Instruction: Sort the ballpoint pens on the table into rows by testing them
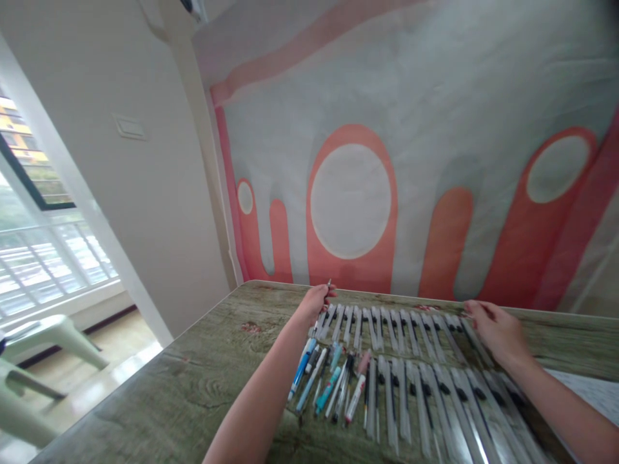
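My left hand (316, 303) is closed on a thin pen (329, 282) at the left end of the back row of clear plastic sleeves (374, 327). At that row's right end, my right hand (496, 328) has its fingers pinched at the top of a sleeve; whether it grips it is hard to make out. A front row of sleeves (420, 399), with thin dark-tipped refills or pens among them, lies nearer to me. Left of it is a loose group of pens, among them a blue pen (300, 370), a teal pen (327, 390) and a white and pink pen (355, 398).
The wood-patterned table (203, 367) meets a wall with a pink and grey covering (411, 129). A printed sheet (587, 393) lies at the right, partly under my right forearm. Pale green stools (62, 341) stand on the floor at the left, near a window.
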A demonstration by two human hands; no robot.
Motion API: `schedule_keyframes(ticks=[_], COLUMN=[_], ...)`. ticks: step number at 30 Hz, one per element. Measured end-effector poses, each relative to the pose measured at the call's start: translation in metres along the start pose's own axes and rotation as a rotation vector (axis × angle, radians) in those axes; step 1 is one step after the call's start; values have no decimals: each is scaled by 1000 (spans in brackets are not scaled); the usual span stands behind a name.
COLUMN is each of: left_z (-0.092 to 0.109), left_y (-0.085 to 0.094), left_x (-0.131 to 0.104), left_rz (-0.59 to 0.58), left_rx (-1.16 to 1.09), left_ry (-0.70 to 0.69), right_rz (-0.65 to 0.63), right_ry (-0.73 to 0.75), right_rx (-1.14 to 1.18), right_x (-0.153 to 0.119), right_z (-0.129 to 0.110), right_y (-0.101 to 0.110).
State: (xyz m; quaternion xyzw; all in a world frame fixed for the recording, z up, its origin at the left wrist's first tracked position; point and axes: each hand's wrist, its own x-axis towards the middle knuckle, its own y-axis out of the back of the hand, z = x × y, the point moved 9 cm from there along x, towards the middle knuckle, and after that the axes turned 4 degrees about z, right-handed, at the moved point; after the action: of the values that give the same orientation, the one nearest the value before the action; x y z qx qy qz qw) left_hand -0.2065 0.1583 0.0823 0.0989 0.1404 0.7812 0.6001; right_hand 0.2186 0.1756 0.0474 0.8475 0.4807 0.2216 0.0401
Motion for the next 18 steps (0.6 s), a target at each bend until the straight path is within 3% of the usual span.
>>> schedule_keyframes(ticks=[2, 4, 6, 10, 14, 18], left_z=[19, 40, 56, 73, 74, 73], left_y=[-22, -47, -67, -88, -89, -84], left_x=[-19, -42, -63, -94, -101, -99], left_rz=[-80, -235, -351, -438, -405, -393], left_rx=[-134, -560, -805, -954, -981, -967], left_ry=[-55, -78, -86, -121, -126, -136], right_rz=[-119, -292, -508, -837, -943, -898], right_ry=[51, 77, 75, 46, 16, -35], right_rx=[28, 96, 176, 289, 364, 392], right_x=[-14, -37, -71, -141, -174, -170], right_z=[-30, -61, -89, -122, -126, -116], right_y=[-13, -33, -56, -90, -101, -98])
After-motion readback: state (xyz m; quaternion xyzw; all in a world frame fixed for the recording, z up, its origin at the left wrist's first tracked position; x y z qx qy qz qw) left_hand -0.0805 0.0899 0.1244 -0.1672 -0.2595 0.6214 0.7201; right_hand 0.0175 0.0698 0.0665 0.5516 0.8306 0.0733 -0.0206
